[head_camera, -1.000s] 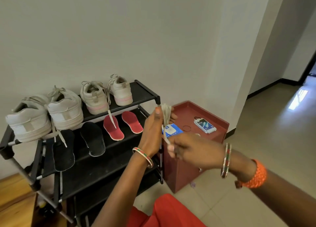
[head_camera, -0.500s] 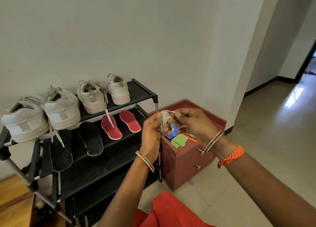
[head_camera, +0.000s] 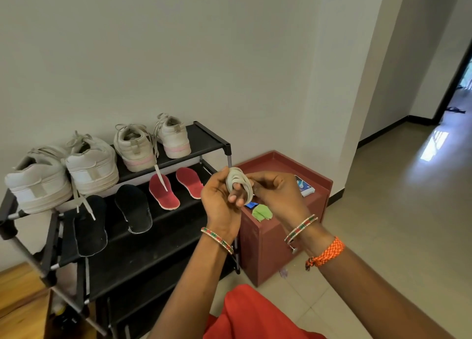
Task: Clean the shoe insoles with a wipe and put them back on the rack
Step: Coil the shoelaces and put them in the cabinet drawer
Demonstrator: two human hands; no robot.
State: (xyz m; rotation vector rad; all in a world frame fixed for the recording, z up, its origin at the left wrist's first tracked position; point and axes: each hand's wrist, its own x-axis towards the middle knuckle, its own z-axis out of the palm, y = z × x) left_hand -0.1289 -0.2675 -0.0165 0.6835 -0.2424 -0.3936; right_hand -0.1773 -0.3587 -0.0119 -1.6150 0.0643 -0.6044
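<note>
Both hands meet just right of the rack (head_camera: 204, 139): left hand (head_camera: 219, 198) upright, fingers curled inside a coiled white shoelace (head_camera: 238, 185); right hand (head_camera: 278, 193) pinches the coil's edge, wrist bent inward. On the rack's second shelf lie two black insoles (head_camera: 132, 208) and two red insoles (head_camera: 163, 191), below four pale sneakers (head_camera: 92, 165). Right of the rack stands a maroon cabinet (head_camera: 265, 236).

The left hand (head_camera: 221, 196) and right hand (head_camera: 277, 193) cover part of the red cabinet's (head_camera: 278, 239) top, hiding most of a blue packet (head_camera: 250, 205). The print on the small box (head_camera: 304, 186) is too small to read. The rack's (head_camera: 143, 257) lowest shelves run past the bottom edge.
</note>
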